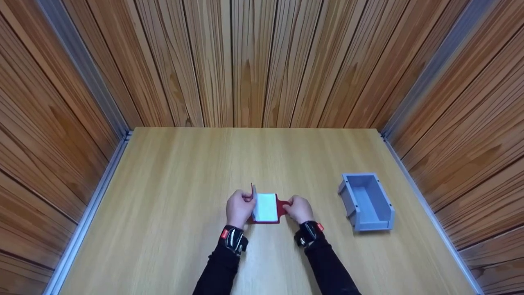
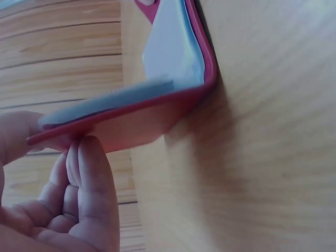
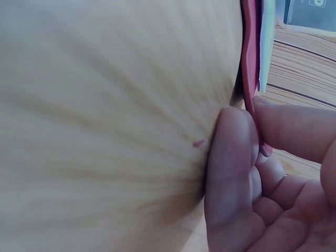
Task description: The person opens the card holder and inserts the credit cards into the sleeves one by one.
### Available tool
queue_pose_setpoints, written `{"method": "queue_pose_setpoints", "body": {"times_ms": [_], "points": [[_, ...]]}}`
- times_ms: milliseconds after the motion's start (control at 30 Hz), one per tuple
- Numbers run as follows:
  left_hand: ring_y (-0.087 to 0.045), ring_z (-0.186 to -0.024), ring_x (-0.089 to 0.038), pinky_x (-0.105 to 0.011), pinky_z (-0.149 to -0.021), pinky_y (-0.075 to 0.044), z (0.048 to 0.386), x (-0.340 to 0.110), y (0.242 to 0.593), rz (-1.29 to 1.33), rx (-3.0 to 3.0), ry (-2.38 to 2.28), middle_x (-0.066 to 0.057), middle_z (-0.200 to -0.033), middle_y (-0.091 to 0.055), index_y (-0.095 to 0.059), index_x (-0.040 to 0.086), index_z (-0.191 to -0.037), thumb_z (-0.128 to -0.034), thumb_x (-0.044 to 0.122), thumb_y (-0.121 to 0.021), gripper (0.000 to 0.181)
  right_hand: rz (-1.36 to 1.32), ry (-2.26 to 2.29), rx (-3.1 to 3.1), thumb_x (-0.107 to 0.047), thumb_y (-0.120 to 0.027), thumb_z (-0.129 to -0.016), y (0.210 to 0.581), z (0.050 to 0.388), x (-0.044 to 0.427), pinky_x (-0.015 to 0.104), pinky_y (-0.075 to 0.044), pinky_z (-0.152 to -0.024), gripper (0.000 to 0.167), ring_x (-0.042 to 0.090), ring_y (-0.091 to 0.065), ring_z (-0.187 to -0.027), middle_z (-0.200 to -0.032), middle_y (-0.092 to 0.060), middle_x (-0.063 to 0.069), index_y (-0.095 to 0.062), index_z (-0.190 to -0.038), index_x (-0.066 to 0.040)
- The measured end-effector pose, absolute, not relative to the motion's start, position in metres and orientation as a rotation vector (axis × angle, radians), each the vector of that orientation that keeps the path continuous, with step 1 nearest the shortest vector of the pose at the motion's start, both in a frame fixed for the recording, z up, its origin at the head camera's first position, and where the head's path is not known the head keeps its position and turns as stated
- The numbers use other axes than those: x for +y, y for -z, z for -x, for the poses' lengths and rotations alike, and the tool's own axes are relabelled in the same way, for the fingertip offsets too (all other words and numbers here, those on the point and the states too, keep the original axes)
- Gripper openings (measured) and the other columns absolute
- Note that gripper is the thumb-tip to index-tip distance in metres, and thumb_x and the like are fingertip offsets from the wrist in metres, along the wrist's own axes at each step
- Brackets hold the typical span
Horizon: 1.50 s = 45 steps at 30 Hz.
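A red card holder (image 1: 279, 209) with pale plastic sleeves (image 1: 266, 207) lies spread open between both hands. My left hand (image 1: 238, 208) pinches the left cover, which stands raised at an angle. In the left wrist view, the thumb is on the sleeve side of that cover (image 2: 131, 123) and the fingers are on its outer face. My right hand (image 1: 300, 209) pinches the red closing tab (image 3: 251, 100) at the right edge, low over the table. A dark printed card (image 3: 310, 14) shows in a sleeve in the right wrist view.
A grey-blue plastic bin (image 1: 373, 225) stands on the wooden table (image 1: 176, 172), to the right of the hands. Wood-panelled walls (image 1: 254, 61) with metal corner rails (image 1: 92, 73) enclose the table's back and sides.
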<state>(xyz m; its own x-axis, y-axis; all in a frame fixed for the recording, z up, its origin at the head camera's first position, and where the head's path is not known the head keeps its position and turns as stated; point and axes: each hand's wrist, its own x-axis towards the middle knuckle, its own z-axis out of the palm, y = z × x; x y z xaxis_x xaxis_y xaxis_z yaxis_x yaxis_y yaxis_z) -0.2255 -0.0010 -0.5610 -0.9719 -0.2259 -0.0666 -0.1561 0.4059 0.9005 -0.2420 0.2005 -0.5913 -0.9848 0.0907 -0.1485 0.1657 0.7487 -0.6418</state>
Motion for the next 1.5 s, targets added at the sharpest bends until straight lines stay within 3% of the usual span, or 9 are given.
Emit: {"method": "queue_pose_setpoints", "body": {"times_ms": [200, 667, 967, 1500], "points": [[-0.061, -0.074, -0.019, -0.036, -0.070, -0.049, 0.225, 0.014, 0.561, -0.280, -2.622, 1.506, 0.000, -0.077, -0.063, -0.064, 0.007, -0.085, -0.0762, 0.008, -0.076, 0.016, -0.235, 1.100, 2.805, -0.010, -0.072, -0.087, 0.592, 0.243, 0.201, 0.026, -0.041, -0.054, 0.016, 0.016, -0.054, -0.060, -0.068, -0.057, 0.003, -0.059, -0.079, -0.004], [-0.058, -0.069, -0.027, -0.041, -0.061, -0.047, 0.224, 0.047, 0.567, -0.060, -2.715, 1.119, -0.007, -0.076, -0.057, -0.057, 0.007, -0.078, -0.0741, 0.008, -0.075, 0.018, -0.267, 1.251, 2.723, -0.007, -0.073, -0.086, 0.596, 0.245, 0.206, 0.026, -0.049, -0.053, 0.017, 0.015, -0.060, -0.057, -0.067, -0.060, 0.004, -0.059, -0.077, -0.003], [-0.063, -0.077, -0.031, -0.044, -0.061, -0.052, 0.224, 0.064, 0.574, 0.004, -2.772, 0.856, -0.014, -0.085, -0.062, -0.064, 0.001, -0.088, -0.0738, 0.007, -0.074, 0.019, -0.278, 1.327, 2.669, -0.005, -0.072, -0.086, 0.596, 0.245, 0.206, 0.028, -0.053, -0.054, 0.015, 0.016, -0.063, -0.058, -0.069, -0.062, 0.007, -0.059, -0.079, -0.001], [-0.062, -0.076, -0.030, -0.042, -0.055, -0.053, 0.221, 0.083, 0.584, 0.060, -2.783, 0.531, -0.013, -0.083, -0.061, -0.063, 0.003, -0.087, -0.0768, 0.009, -0.074, 0.016, -0.227, 1.189, 2.789, -0.006, -0.075, -0.083, 0.595, 0.246, 0.205, 0.028, -0.049, -0.059, 0.016, 0.017, -0.058, -0.063, -0.069, -0.060, 0.003, -0.061, -0.075, -0.002]]}}
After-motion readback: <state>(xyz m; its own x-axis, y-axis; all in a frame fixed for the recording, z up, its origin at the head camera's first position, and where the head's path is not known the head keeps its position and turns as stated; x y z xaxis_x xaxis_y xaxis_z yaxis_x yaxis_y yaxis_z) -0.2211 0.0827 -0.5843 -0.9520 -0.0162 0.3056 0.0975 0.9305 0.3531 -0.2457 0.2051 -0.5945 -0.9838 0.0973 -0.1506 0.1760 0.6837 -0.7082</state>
